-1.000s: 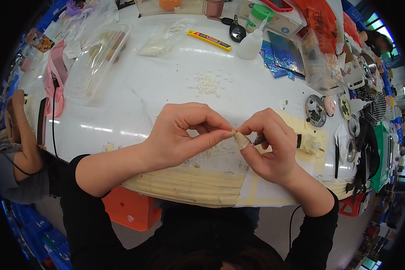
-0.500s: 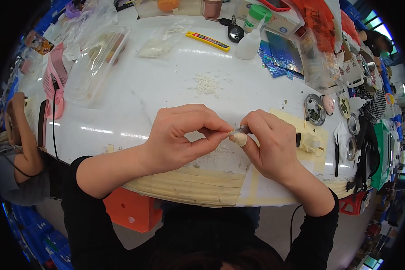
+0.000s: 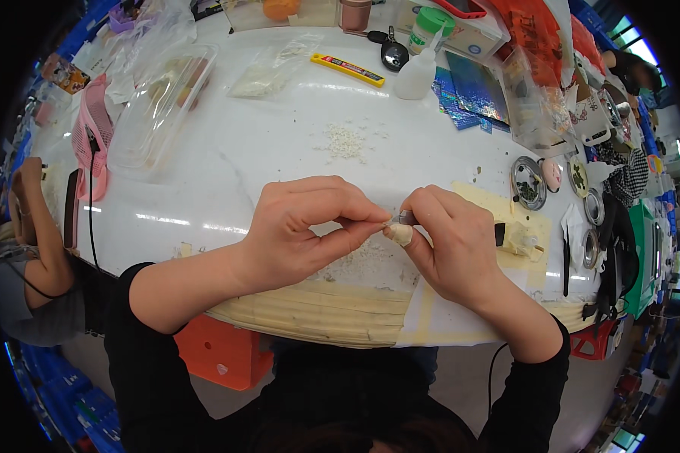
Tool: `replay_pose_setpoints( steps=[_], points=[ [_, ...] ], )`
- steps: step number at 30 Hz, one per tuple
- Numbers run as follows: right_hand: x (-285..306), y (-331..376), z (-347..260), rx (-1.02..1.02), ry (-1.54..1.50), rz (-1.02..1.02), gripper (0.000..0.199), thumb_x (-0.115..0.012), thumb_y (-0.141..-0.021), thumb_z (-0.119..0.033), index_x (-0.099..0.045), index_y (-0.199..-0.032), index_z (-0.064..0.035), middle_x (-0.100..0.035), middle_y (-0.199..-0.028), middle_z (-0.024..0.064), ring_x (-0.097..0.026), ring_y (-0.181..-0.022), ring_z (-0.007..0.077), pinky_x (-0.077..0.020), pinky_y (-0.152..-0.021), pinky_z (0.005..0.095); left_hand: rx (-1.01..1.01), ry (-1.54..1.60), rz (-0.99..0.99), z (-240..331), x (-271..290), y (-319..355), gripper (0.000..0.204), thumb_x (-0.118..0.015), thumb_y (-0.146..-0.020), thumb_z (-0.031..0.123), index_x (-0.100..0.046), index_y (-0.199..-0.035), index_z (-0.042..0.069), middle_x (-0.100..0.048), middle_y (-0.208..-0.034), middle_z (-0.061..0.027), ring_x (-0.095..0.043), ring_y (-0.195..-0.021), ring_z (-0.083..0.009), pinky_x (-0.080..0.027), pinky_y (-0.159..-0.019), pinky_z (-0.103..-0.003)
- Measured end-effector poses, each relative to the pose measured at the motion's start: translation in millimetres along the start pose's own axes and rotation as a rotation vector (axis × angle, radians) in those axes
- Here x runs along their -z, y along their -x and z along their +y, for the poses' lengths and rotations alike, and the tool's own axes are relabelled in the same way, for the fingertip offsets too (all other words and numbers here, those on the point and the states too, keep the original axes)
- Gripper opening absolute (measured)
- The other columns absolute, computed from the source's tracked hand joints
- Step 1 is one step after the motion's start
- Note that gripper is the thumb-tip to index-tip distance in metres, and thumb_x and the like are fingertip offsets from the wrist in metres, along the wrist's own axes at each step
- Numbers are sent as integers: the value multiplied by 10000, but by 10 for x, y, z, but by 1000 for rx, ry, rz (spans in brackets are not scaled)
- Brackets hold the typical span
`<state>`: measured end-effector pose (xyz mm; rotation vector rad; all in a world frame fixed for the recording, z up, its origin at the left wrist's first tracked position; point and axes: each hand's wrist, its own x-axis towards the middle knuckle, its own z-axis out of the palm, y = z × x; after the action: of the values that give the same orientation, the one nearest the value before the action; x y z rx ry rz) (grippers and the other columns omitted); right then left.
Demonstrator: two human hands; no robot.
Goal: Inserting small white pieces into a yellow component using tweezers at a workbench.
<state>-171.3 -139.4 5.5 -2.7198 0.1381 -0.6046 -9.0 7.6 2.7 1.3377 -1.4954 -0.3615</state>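
Left hand point(image 3: 298, 223) was pinched onto a tiny piece point(image 3: 388, 223). Alongside, right hand point(image 3: 462, 240) was clamped on a grey tool point(image 3: 406, 217).

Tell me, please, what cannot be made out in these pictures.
All in the head view:
Tiny piece at the left hand: too small, mostly covered by fingers.
Grey tool: partly hidden by the right hand.
White grains: too small to tell their shape.
Clear box: contents blurred through the plastic.
Pinkish cup: cut off by the upper edge.
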Motion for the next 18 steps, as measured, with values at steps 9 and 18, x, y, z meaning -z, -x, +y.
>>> replay_pose_setpoints(
  steps=[9,18],
  points=[
    [9,-1,-15,-19,-7,-7,286,-685,-854,-325,-509,-812,-102,-487,-666,39,-550,-597,230,-423,-499,354,16,18,0,2,2,2,175,-712,-791,-63,-717,-953,4,-715,-844,-82,-672,-754,-159,-514,-647,-255],
    [8,5,-10,-26,-10,-10,277,-688,-847,-315,-515,-813,-102,-486,-668,41,-547,-596,233,-421,-502,355,18,6,0,4,4,2,180,-710,-795,-64,-720,-961,5,-718,-852,-82,-671,-761,-161,-518,-656,-258]
  ],
)
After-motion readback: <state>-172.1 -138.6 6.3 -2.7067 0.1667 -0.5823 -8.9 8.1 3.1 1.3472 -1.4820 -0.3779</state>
